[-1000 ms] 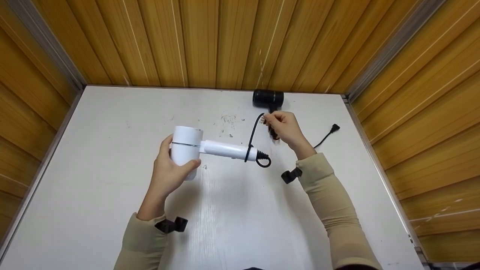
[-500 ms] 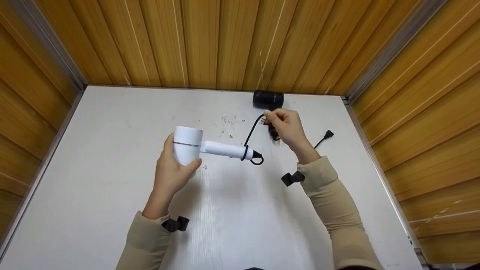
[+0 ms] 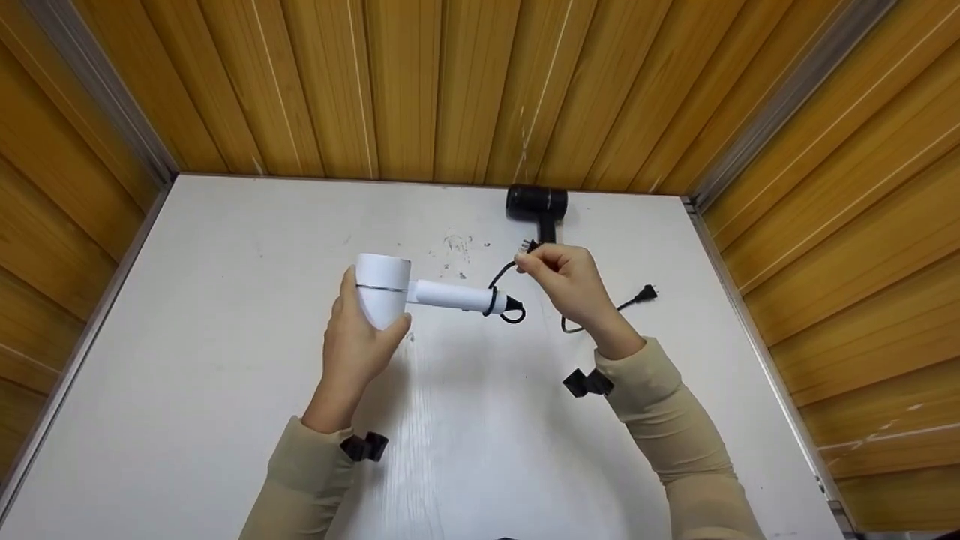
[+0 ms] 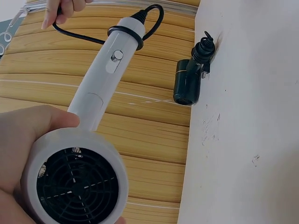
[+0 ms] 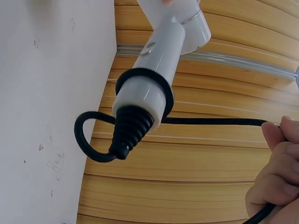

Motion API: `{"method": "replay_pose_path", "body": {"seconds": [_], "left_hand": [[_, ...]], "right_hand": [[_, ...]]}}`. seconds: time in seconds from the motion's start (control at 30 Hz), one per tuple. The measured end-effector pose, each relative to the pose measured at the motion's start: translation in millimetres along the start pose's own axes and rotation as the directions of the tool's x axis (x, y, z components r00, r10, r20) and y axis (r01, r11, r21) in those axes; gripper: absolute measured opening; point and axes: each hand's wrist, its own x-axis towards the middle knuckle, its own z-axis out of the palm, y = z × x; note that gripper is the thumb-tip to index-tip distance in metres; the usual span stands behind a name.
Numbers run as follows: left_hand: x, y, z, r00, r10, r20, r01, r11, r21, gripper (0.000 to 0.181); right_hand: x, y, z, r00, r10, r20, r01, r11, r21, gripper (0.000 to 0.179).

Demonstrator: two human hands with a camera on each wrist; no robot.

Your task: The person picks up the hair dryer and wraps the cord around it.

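Observation:
My left hand (image 3: 356, 345) grips the round body of a white hair dryer (image 3: 382, 274), held above the table with its handle pointing right. In the left wrist view its dark intake grille (image 4: 77, 186) and a slide switch (image 4: 117, 56) on the handle show. The black power cord (image 5: 215, 121) loops out of the handle's end and is wrapped once around the handle. My right hand (image 3: 570, 289) pinches that cord to the right of the handle, pulling it fairly straight in the right wrist view. More cord hangs below this hand and ends in a black plug (image 3: 646, 293).
A black hair dryer (image 3: 536, 202) lies at the table's back edge, its lower handle partly behind my right hand. Near it sits another plug (image 3: 528, 246). The white table (image 3: 247, 322) is bordered by wood-look panel walls (image 3: 397, 90) at the back and sides.
My right hand has come nearer and slightly left with the cord, uncovering more of the black hair dryer's handle. The hanging plug has dropped lower. The white hair dryer has shifted slightly right.

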Motion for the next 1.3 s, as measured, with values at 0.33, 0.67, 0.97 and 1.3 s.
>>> {"method": "replay_pose_path", "body": {"seconds": [0.33,0.67,0.97,1.3], "left_hand": [[5.1,0.1,4.7,0.999,-0.017,-0.038,0.016,0.999,-0.028,0.097],[10.6,1.9,5.6,0.997,-0.036,-0.067,0.031,0.996,-0.086,0.097],[12.5,11.2,0.0,0.993,-0.055,-0.104,0.030,0.972,-0.234,0.095],[12.7,18.4,-6.1,0.989,-0.106,-0.103,0.066,0.939,-0.337,0.090]], "right_hand": [[-27.1,-2.7,16.8,0.995,-0.094,0.034,0.096,0.994,-0.052,0.016],[-43.9,0.0,27.2,0.986,-0.166,0.029,0.166,0.986,-0.027,0.015],[-48.4,0.2,34.0,0.983,-0.182,0.002,0.182,0.983,-0.001,0.015],[-49.2,4.8,45.4,0.979,-0.206,-0.005,0.206,0.977,0.056,0.016]]}}
